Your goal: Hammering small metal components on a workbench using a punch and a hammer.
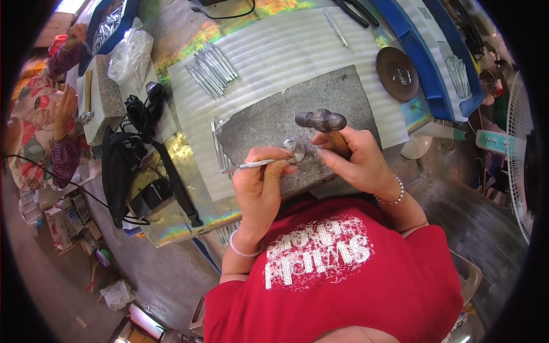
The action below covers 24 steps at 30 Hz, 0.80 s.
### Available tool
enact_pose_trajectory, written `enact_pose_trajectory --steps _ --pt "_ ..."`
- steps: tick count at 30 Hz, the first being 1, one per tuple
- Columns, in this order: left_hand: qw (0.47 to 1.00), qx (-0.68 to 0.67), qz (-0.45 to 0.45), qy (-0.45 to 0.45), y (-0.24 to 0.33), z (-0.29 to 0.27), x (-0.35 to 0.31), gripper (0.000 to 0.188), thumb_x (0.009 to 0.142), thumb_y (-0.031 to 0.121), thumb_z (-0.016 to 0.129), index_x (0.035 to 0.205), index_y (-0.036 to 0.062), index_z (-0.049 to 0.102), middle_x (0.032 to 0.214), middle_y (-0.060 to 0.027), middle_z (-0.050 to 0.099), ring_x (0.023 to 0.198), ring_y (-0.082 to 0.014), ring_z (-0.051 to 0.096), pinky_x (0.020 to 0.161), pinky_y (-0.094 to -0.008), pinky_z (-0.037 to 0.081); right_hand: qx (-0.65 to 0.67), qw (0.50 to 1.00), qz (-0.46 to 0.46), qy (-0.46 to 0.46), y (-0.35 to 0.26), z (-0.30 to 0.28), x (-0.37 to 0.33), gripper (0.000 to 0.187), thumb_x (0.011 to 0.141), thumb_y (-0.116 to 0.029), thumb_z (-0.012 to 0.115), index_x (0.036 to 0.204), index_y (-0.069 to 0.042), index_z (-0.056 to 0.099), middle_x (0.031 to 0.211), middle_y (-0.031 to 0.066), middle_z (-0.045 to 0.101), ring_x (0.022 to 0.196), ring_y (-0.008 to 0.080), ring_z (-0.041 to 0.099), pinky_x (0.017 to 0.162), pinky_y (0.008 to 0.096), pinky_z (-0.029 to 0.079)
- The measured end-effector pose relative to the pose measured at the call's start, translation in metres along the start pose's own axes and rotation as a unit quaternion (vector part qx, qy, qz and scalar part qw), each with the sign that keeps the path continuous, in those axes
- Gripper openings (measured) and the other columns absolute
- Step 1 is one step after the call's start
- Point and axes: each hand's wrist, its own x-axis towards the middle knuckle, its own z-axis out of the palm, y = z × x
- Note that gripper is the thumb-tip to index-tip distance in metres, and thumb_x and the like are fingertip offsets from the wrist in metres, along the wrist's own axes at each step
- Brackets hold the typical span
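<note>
My left hand (258, 178) is closed, pinching a slim silver metal rod (251, 165) between thumb and fingers. The rod's inner end meets a small round metal block (293, 146) on a grey stone slab (257, 127). My right hand (359, 157) wraps round the wooden handle of a ball-peen hammer (321, 120), just right of the block. The hammer's dark head is raised above the slab. Several similar rods (211, 70) lie in a row on white foam sheet (274, 57) beyond the slab. More rods (217, 143) lie along its left edge.
At the right are a brown dish (397, 74) with small bits, a blue tray (413, 57) and a fan (517, 154). Pliers (357, 12) lie at the far edge. Left are a black bag (117, 177), a plastic bag (130, 57) and a co-worker (43, 126).
</note>
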Motion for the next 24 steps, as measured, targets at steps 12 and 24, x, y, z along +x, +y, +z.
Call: enact_pose_trajectory --steps 12,24 --pt "0.999 0.044 0.028 -0.011 -0.0011 0.0004 0.0001 0.006 0.089 -0.001 0.053 0.095 -0.0016 0.055 0.096 -0.0114 0.058 0.072 -0.0141 0.061 0.068 -0.0234 0.051 0.010 1.000 0.018 0.000 -0.0041 -0.0007 0.0002 0.017 0.078 -0.007 0.062 0.092 0.001 0.059 0.066 0.0127 0.059 0.058 0.0180 0.061 0.055 0.0290 0.046" --pt "0.999 0.034 0.008 -0.003 0.0017 0.0008 0.0018 0.006 0.088 -0.003 0.053 0.093 -0.0032 0.057 0.092 -0.0095 0.059 0.073 -0.0134 0.060 0.067 -0.0227 0.050 0.004 1.000 0.001 -0.001 -0.0014 -0.0009 0.0002 0.024 0.078 -0.001 0.063 0.102 0.003 0.059 0.072 0.0062 0.063 0.065 0.0072 0.058 0.061 0.0224 0.046"
